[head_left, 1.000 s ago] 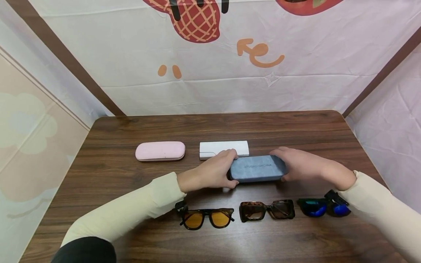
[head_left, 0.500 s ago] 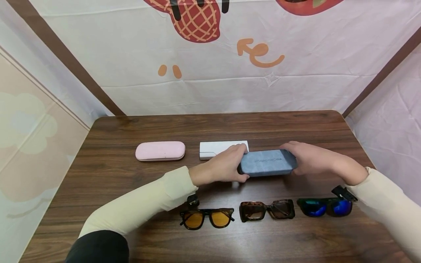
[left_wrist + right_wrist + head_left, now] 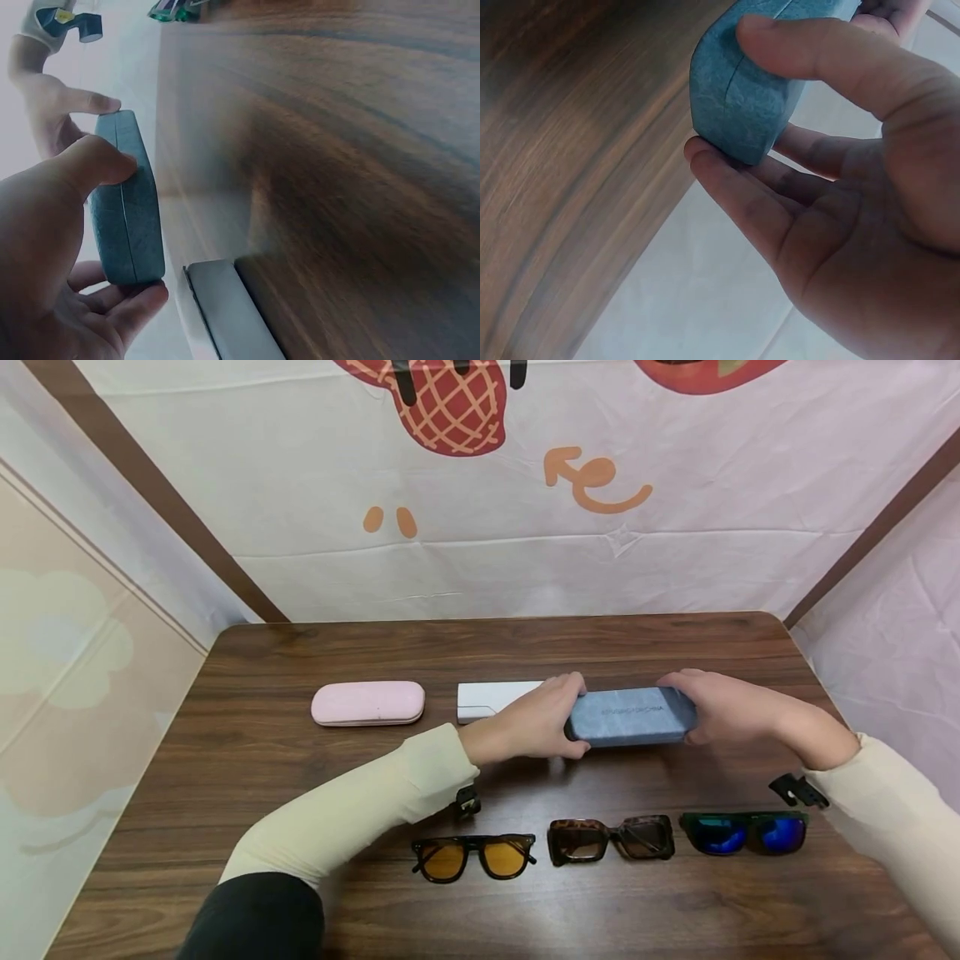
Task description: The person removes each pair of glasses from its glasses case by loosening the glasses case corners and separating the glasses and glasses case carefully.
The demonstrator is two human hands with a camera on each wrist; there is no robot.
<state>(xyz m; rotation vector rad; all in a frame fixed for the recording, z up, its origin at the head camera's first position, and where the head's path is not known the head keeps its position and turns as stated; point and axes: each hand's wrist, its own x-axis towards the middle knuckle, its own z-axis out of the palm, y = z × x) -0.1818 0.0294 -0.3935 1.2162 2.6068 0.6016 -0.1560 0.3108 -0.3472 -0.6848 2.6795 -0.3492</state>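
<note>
Between my two hands is a closed blue glasses case (image 3: 632, 717) with small lettering on its lid. My left hand (image 3: 536, 718) grips its left end, thumb on the near side and fingers on the far side. At the other end my right hand (image 3: 738, 708) holds it the same way. The left wrist view shows the blue case (image 3: 127, 202) from its seam side, raised off the wood. A white glasses case (image 3: 495, 700) lies behind my left hand, its right part hidden. In the right wrist view, thumb and fingers pinch the blue case's end (image 3: 739, 90).
A pink glasses case (image 3: 367, 703) lies at the back left of the wooden table (image 3: 262, 777). Along the front are yellow-lensed glasses (image 3: 472, 857), tortoiseshell sunglasses (image 3: 611, 841) and blue-mirrored sunglasses (image 3: 744, 833). A printed cloth (image 3: 480, 568) hangs behind the table.
Both hands have carried the blue glasses case to the right and away from me, toward the row of the white case. The other cases and the glasses have stayed put.
</note>
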